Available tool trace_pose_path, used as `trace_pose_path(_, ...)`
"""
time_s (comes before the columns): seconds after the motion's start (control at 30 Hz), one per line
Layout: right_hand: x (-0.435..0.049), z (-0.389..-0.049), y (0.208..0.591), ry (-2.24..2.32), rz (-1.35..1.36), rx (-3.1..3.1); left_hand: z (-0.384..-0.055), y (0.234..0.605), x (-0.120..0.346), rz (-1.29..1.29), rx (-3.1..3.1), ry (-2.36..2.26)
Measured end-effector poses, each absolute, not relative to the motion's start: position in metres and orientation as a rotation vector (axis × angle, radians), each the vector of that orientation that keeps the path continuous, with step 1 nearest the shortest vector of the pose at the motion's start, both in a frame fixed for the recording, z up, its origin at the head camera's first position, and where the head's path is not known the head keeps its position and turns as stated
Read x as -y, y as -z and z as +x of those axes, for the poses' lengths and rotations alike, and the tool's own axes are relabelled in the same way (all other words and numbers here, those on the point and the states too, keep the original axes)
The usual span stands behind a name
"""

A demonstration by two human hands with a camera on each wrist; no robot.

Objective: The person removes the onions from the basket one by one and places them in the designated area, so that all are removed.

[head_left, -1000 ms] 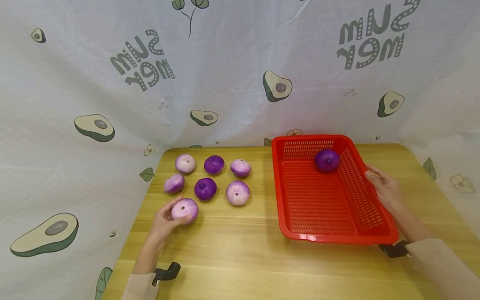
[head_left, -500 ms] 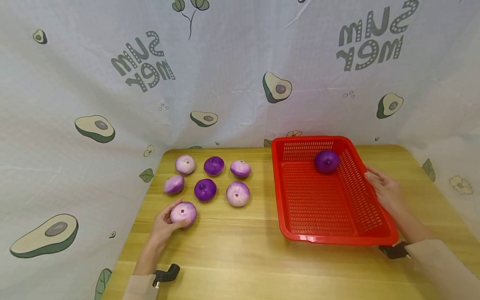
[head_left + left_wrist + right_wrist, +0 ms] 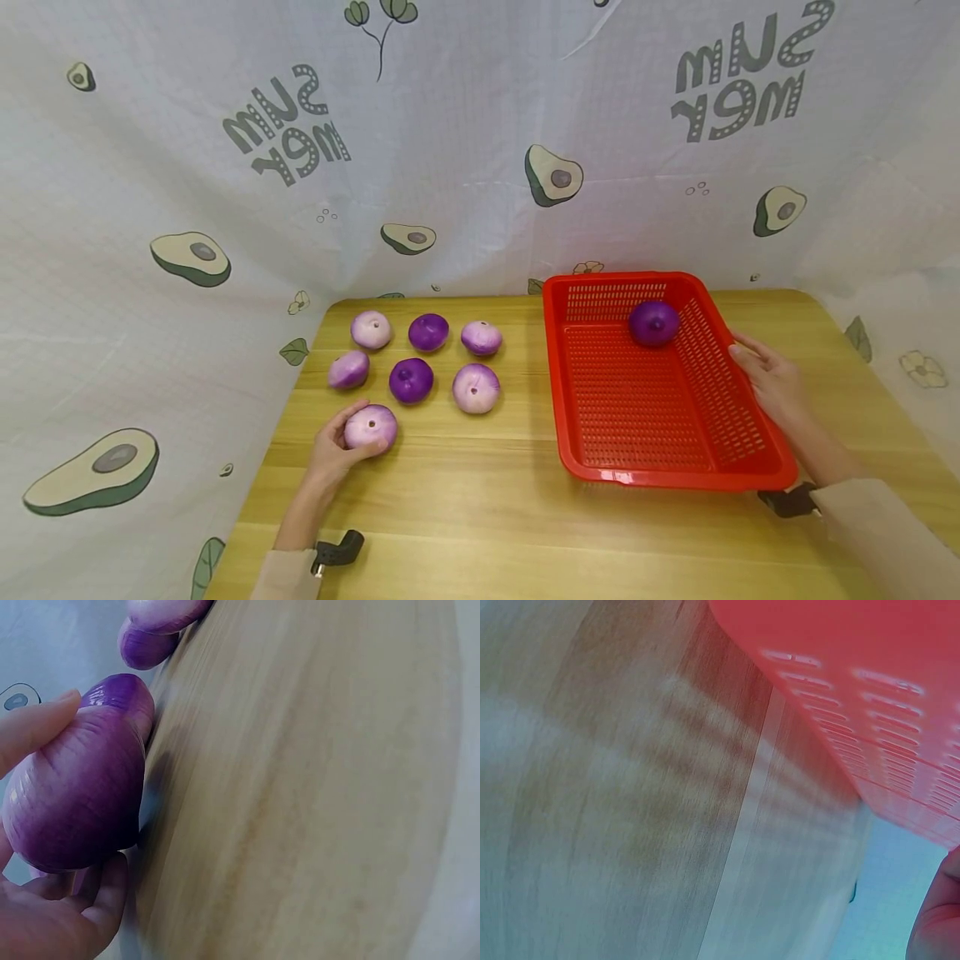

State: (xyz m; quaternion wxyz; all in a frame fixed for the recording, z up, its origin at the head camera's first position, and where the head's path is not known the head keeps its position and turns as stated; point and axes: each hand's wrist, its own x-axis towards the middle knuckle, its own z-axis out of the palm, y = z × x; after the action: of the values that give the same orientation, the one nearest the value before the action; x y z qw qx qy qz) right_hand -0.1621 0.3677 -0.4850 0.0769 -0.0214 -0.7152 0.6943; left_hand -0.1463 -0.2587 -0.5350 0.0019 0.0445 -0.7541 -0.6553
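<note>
My left hand [image 3: 333, 454] holds a pale purple-and-white onion [image 3: 371, 428] at the near left of the table, fingers on its far side and thumb on its near side. Seen from the left wrist, the same onion [image 3: 79, 787] sits between thumb and fingers, close over the wood; whether it touches is unclear. Beyond it lie two dark purple onions [image 3: 411, 381] and several paler ones [image 3: 476, 388]. On the right, my right hand [image 3: 772, 382] grips the right side of a red plastic basket [image 3: 600, 477]. One dark purple onion [image 3: 655, 323] lies in its far right corner.
The wooden table [image 3: 465, 517] ends at the back against a white cloth [image 3: 465, 108] printed with avocados. More cloth hangs at both sides. In the right wrist view, the slotted basket wall [image 3: 889, 712] slants above the tabletop [image 3: 630, 787].
My left hand and its onion have shifted slightly toward me, then a little to the right. The right hand, the basket and the other onions stay as they were.
</note>
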Motion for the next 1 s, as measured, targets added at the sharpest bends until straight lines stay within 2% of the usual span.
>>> trace_pose_path(1.0,-0.3690,-0.1617,0.4847,-2.100,-0.057,2.139,-0.1463,0.5294,0.2503,0.065,2.376,2.065)
